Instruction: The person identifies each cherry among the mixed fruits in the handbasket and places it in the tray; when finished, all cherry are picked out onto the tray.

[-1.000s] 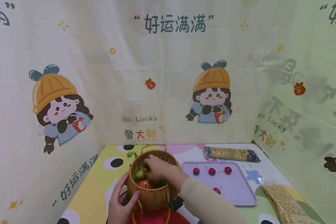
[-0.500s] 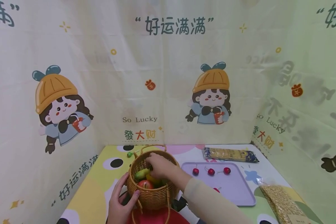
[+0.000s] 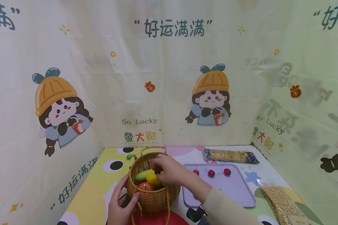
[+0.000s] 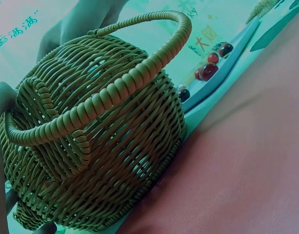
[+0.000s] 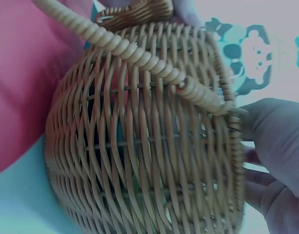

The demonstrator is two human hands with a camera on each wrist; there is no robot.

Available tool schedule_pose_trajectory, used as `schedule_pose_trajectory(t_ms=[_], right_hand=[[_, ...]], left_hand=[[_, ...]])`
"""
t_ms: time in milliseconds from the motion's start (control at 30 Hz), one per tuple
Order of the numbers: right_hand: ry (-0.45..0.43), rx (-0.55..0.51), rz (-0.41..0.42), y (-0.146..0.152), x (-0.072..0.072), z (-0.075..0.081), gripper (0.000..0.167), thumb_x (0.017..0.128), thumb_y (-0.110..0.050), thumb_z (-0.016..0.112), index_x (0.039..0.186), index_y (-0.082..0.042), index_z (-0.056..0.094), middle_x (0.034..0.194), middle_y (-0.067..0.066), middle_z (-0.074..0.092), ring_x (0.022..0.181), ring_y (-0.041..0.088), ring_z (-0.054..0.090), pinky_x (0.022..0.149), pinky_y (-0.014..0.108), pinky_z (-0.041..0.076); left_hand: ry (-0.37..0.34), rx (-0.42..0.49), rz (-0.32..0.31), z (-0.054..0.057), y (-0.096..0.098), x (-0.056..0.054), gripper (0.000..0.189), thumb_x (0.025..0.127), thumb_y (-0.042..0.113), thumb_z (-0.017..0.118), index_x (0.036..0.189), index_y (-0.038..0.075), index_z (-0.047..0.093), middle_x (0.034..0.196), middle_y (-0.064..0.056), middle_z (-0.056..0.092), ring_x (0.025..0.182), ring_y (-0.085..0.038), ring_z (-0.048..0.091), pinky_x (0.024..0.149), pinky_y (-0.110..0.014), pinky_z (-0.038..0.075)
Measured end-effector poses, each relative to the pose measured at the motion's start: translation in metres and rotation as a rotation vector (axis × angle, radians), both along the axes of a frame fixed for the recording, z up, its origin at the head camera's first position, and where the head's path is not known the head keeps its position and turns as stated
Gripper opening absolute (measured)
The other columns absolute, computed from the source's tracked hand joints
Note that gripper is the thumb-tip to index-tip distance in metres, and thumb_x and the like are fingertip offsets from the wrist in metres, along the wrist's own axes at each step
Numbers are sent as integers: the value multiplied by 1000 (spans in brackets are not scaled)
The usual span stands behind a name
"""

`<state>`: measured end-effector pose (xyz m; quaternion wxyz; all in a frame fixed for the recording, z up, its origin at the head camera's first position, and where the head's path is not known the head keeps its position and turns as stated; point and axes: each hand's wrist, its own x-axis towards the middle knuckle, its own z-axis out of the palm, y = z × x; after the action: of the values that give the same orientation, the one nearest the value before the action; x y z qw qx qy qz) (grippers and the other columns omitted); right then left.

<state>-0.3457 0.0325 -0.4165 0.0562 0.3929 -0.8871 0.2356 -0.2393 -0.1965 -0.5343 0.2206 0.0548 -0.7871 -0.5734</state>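
Observation:
A round wicker basket (image 3: 155,201) with looped handles stands at the front of the table. My left hand (image 3: 121,201) grips its left side, thumb at the front rim. Over the basket's right half, my right hand (image 3: 169,171) has curled fingers around a small dark thing (image 3: 158,170), mostly hidden by them. Inside lie a red round fruit (image 3: 145,187), a yellow fruit (image 3: 152,179) and a long green piece (image 3: 142,175). In the right wrist view, the right fingers (image 5: 259,187) are close by the rim, while the woven wall (image 5: 149,141) fills the middle.
A lilac tray (image 3: 228,190) with several cherries (image 3: 211,173) lies to the right, partly behind the right forearm. Behind it is a long noodle packet (image 3: 231,156); a clear bag of pale grains (image 3: 281,200) lies at the far right. A small green thing (image 3: 129,156) sits behind the basket.
My right hand has come up from inside the basket and shifted right, uncovering the yellow fruit and more of the green piece. The left hand keeps its grip. The forearm now covers the front cherry.

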Motion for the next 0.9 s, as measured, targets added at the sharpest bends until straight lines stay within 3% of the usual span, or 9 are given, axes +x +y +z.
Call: schedule_pose_trajectory(t_ms=[333, 567, 900], right_hand=[[-42, -165, -10, 46, 25, 10, 24, 92, -7, 86, 108, -20, 76, 109, -3, 69, 96, 11, 68, 90, 24, 64], [18, -238, -6, 87, 35, 6, 23, 93, -1, 84, 110, -14, 75, 111, -1, 72, 101, 13, 73, 91, 29, 67], [-20, -260, -171, 149, 38, -16, 32, 92, -1, 86, 110, -23, 71, 109, -10, 72, 101, 6, 71, 90, 28, 67]], left_hand=[[12, -6, 8, -2, 0, 1, 72, 99, 34, 87, 164, 34, 54, 164, 6, 53, 132, -1, 50, 100, -28, 61], [5, -4, 9, -1, 1, 1, 73, 100, 36, 87, 164, 34, 53, 164, 6, 53, 132, -2, 50, 101, -30, 63], [-27, -6, 15, 2, 2, 1, 74, 100, 41, 86, 165, 33, 52, 168, 0, 51, 133, -2, 48, 103, -37, 64]])
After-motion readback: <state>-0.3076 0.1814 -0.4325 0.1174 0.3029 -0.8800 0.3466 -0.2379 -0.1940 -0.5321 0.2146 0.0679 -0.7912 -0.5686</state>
